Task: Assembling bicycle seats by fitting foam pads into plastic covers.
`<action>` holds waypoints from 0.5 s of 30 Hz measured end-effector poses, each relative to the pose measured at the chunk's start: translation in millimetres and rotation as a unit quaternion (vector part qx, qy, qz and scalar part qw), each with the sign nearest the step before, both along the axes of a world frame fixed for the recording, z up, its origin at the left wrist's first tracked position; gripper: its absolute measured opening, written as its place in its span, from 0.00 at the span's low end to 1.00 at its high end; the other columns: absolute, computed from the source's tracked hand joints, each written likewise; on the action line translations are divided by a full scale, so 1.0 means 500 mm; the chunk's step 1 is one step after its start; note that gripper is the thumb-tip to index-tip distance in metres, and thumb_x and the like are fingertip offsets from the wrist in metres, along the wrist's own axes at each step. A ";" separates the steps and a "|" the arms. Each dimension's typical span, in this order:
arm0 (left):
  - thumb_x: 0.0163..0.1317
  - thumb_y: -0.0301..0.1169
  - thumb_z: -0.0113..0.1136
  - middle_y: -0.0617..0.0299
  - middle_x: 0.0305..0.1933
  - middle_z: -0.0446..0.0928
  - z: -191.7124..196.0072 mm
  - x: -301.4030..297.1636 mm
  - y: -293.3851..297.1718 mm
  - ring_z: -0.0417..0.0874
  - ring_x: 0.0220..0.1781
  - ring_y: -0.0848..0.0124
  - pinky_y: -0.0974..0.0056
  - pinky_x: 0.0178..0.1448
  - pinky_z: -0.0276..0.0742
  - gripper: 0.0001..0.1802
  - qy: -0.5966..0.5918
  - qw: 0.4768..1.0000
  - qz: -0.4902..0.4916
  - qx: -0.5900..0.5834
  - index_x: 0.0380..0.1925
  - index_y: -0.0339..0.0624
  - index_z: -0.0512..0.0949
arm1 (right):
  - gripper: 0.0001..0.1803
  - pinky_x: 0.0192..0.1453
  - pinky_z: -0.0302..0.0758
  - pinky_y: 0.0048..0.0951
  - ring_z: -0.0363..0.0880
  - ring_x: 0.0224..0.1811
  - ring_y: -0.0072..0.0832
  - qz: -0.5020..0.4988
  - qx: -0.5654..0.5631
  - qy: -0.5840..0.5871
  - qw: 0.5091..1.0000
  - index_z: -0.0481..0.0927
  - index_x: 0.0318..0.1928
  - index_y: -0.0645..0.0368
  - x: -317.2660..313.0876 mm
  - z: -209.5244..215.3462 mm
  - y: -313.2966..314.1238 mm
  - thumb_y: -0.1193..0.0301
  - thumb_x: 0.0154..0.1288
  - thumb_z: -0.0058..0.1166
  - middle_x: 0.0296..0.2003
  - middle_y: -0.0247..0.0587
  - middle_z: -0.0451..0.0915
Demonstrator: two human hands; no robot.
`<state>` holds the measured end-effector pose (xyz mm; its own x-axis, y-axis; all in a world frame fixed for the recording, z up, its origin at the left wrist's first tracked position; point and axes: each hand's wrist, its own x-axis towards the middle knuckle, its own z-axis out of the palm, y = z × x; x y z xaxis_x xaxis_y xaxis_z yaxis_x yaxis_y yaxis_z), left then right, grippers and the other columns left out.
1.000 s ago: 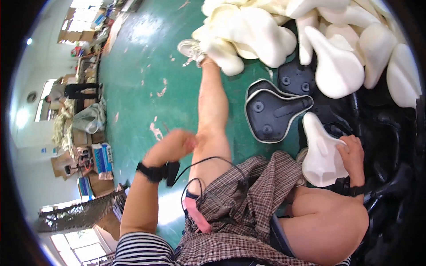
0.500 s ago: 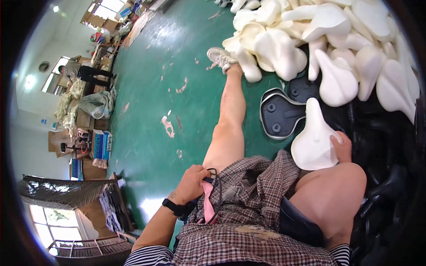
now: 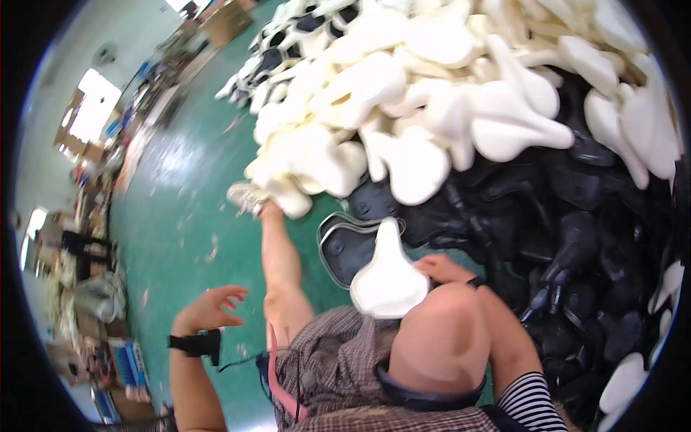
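Note:
My right hand (image 3: 443, 268) grips the right edge of a cream-white foam bicycle saddle (image 3: 389, 284), its fingertips at the rim and its narrow nose pointing away from me. The saddle lies in front of my raised right knee. Partly under it on the floor is a dark saddle shell (image 3: 342, 252) with a pale rim, and another dark shell (image 3: 373, 200) lies just beyond. My left hand (image 3: 212, 309) hangs in the air left of my outstretched leg, fingers apart and holding nothing. A pink strap (image 3: 282, 385) and a dark cord lie by my checked apron (image 3: 324, 353).
A large heap of white foam saddles (image 3: 432, 93) covers the far right. Black saddle shells (image 3: 568, 252) are piled to my right. Along the left wall stand boxes (image 3: 129, 371) and a grey sack (image 3: 101, 299). Pink scraps lie on the green floor (image 3: 180, 216).
My left hand has let go at the apron's pink strap and swung out left, its fingers opening. The view has turned right, bringing in more of the heap. My right hand still holds the saddle.

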<state>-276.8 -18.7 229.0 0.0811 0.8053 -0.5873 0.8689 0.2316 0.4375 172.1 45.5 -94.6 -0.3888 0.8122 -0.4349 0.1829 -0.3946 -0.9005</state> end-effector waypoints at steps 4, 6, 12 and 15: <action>0.50 0.29 0.68 0.55 0.39 0.81 -0.013 0.076 0.212 0.82 0.40 0.67 0.65 0.45 0.78 0.23 -0.008 0.989 -0.006 0.146 0.48 0.38 0.77 | 0.26 0.34 0.77 0.26 0.77 0.31 0.24 -0.131 -0.167 -0.013 0.977 0.78 0.43 0.63 0.021 -0.085 -0.031 0.49 0.67 0.51 0.32 0.38 0.78; 0.52 0.30 0.67 0.56 0.36 0.81 -0.114 0.116 0.285 0.82 0.38 0.69 0.65 0.43 0.78 0.18 0.028 0.979 -0.055 0.193 0.43 0.35 0.78 | 0.27 0.34 0.78 0.26 0.78 0.30 0.26 -0.195 -0.223 0.043 0.954 0.76 0.46 0.63 0.005 -0.106 -0.018 0.48 0.67 0.51 0.32 0.38 0.78; 0.55 0.47 0.62 0.47 0.38 0.81 -0.534 0.381 0.229 0.82 0.42 0.53 0.56 0.49 0.77 0.22 -0.016 0.967 -0.220 -0.124 0.38 0.38 0.80 | 0.19 0.23 0.76 0.29 0.78 0.22 0.28 -0.278 -0.219 0.031 0.935 0.73 0.38 0.58 -0.005 -0.185 0.086 0.54 0.66 0.55 0.29 0.39 0.78; 0.53 0.39 0.62 0.42 0.42 0.79 -0.597 0.403 0.184 0.80 0.48 0.48 0.53 0.53 0.75 0.20 -0.009 0.982 -0.174 -0.068 0.43 0.39 0.78 | 0.15 0.26 0.74 0.29 0.78 0.25 0.27 -0.324 -0.117 -0.061 0.937 0.73 0.32 0.62 0.003 -0.216 0.090 0.62 0.66 0.55 0.26 0.39 0.77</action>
